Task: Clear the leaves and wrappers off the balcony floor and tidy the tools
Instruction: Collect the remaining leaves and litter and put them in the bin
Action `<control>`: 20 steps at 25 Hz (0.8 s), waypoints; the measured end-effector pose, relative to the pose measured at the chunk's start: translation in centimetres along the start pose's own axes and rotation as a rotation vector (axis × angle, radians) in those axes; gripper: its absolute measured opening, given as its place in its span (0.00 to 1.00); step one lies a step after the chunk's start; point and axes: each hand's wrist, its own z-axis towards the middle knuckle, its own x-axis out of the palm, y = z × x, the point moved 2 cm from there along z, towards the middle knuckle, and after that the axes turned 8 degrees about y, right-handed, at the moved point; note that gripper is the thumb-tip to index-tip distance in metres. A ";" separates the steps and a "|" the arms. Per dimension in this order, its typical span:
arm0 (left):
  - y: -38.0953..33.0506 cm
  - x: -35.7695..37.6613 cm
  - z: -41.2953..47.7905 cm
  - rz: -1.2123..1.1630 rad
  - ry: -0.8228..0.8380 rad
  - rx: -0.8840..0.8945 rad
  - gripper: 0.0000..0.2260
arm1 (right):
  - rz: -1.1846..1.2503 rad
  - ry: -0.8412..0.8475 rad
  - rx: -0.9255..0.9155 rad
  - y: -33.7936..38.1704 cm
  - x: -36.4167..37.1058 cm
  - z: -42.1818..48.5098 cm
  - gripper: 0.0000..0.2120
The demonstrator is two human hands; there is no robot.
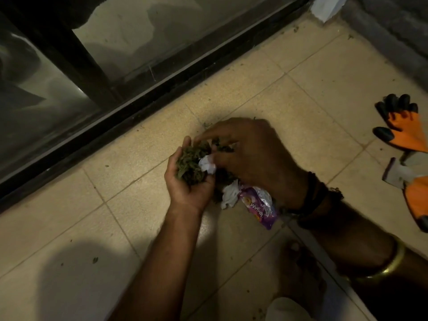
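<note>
A clump of dry green leaves (191, 164) lies in my left hand (185, 188), whose palm is turned up and whose fingers curl round it. My right hand (250, 156) arches over the same clump from the right, fingers bent onto the leaves and crumpled white paper (207, 166). Below the hands lie more white paper (229, 196) and a purple snack wrapper (260, 210), held between the two hands just above the beige tiled floor (301, 93).
Orange work gloves with black fingertips (404, 130) lie on the tiles at the right edge, with a grey tool (403, 171) beside them. A black sliding-door track (148, 107) runs diagonally at the left. Small leaf bits (95, 260) dot the floor. My foot (298, 269) is at the bottom.
</note>
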 end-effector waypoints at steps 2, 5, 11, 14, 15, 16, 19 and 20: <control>-1.2 -0.7 -0.5 -0.072 -0.001 0.055 0.11 | 0.007 -0.134 0.151 -3.0 -2.7 -0.7 0.17; -2.9 -0.9 -1.2 -0.122 0.002 0.128 0.11 | -0.066 0.082 0.585 -7.6 -1.2 -3.0 0.35; -4.0 -1.8 -1.9 -0.169 0.004 0.176 0.12 | -0.277 0.261 0.454 -4.5 7.5 -1.1 0.58; -4.5 -1.9 -2.2 -0.178 -0.017 0.192 0.12 | -0.520 0.367 0.388 -3.6 8.7 0.5 0.51; -4.7 -1.8 -2.3 -0.179 -0.021 0.198 0.12 | -0.571 0.334 0.347 -3.9 9.0 0.4 0.43; -4.9 -1.8 -2.4 -0.178 -0.026 0.205 0.12 | -0.596 0.276 0.297 -4.4 9.0 0.3 0.35; -5.5 -2.0 -2.3 -0.182 -0.040 0.223 0.12 | -0.510 0.146 0.149 -6.1 8.7 0.3 0.18; -5.5 -2.0 -2.2 -0.190 -0.047 0.225 0.12 | -0.454 0.110 0.106 -6.5 8.4 0.5 0.16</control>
